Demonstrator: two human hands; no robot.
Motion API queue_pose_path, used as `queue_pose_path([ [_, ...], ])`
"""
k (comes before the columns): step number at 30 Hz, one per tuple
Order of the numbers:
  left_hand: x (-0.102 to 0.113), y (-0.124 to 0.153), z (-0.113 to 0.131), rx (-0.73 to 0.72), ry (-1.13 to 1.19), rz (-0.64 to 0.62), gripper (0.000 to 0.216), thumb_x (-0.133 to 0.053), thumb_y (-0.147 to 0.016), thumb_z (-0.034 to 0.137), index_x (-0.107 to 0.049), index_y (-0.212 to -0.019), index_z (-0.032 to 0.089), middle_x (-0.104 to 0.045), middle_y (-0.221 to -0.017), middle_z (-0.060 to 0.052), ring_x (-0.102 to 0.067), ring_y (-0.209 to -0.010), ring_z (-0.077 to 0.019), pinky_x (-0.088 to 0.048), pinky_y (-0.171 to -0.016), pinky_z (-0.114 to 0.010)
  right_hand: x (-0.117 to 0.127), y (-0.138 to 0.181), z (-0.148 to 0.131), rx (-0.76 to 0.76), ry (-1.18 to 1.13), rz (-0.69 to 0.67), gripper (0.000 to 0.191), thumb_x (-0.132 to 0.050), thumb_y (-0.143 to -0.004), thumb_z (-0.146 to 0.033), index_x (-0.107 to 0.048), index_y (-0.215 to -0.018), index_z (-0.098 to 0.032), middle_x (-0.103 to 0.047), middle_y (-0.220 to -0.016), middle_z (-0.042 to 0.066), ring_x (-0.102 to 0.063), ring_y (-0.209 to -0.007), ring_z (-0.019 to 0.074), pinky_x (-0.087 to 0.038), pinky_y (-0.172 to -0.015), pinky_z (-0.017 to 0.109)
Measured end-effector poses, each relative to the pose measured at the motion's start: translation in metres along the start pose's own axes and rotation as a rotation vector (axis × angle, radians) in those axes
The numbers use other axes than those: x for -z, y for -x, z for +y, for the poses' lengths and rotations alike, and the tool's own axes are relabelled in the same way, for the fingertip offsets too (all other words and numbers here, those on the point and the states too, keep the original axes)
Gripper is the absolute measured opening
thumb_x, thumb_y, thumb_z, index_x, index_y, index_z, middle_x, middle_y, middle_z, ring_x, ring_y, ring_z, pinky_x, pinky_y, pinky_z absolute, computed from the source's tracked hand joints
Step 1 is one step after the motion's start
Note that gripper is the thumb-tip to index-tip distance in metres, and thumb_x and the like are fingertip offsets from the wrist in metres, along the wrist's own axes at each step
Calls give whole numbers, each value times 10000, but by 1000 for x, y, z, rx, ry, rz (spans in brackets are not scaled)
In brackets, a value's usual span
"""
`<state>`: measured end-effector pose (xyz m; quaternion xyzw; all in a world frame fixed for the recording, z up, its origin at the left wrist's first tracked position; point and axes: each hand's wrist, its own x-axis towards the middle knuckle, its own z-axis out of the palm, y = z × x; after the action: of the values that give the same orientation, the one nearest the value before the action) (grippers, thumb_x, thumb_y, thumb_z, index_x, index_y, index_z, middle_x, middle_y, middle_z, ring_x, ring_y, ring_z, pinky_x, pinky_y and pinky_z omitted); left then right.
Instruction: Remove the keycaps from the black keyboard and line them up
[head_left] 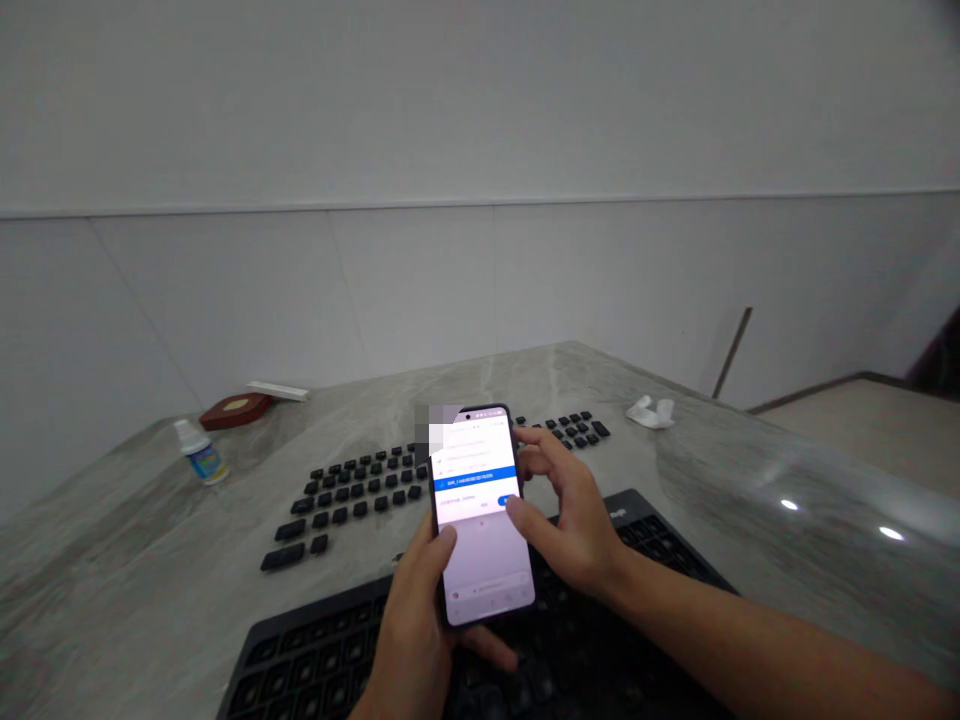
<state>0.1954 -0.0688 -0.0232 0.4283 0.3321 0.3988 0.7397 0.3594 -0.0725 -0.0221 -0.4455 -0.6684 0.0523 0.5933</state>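
Note:
A lit smartphone (486,560) is held upright, tilted back, above a black keyboard (259,640) whose keycaps are off. My left hand (416,605) wraps round the phone's lower left side, thumb on the front edge and fingers beneath. On the phone's right side, my right hand (574,510) has its thumb at a blue button on the screen and its fingers curled at the edge behind. Loose black keycaps (360,490) lie in rows on the table past the keyboard, partly hidden by the phone and hands.
The grey marbled table (120,560) meets a white wall (420,280) behind. At the left stand a white spray bottle with a blue label (204,455) and a reddish-brown box-like object (236,410) beside a white strip (277,390). Crumpled white tissue (651,412) lies at the right.

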Motion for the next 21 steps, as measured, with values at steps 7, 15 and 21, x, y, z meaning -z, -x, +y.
queue_pose_path([
  [7,-2,1,2,-4,10,11,702,-513,-872,444,-306,-1466,133,-602,-1180,-195,-617,-863,-304,-541,-392,-303,-1,-1,1,12,-23,-12,446,-539,-764,-179,-468,-1205,-172,-601,-766,9,-545,-703,168,-440,-661,299],
  [15,-2,1,2,3,-11,8,644,-466,-900,422,-313,-1460,142,-606,-1163,-184,-620,-842,-292,-545,-393,-299,0,0,0,-14,-29,-13,413,-542,-780,-204,-481,-1186,-162,-600,-744,7,-546,-694,168,-435,-665,303],
  [21,-1,0,1,16,-8,-9,644,-476,-900,409,-314,-1468,154,-564,-1272,-180,-614,-880,-297,-552,-395,-303,0,-4,-5,-118,41,52,261,-540,-843,-288,-561,-1055,-138,-582,-659,-2,-552,-617,158,-424,-621,295],
])
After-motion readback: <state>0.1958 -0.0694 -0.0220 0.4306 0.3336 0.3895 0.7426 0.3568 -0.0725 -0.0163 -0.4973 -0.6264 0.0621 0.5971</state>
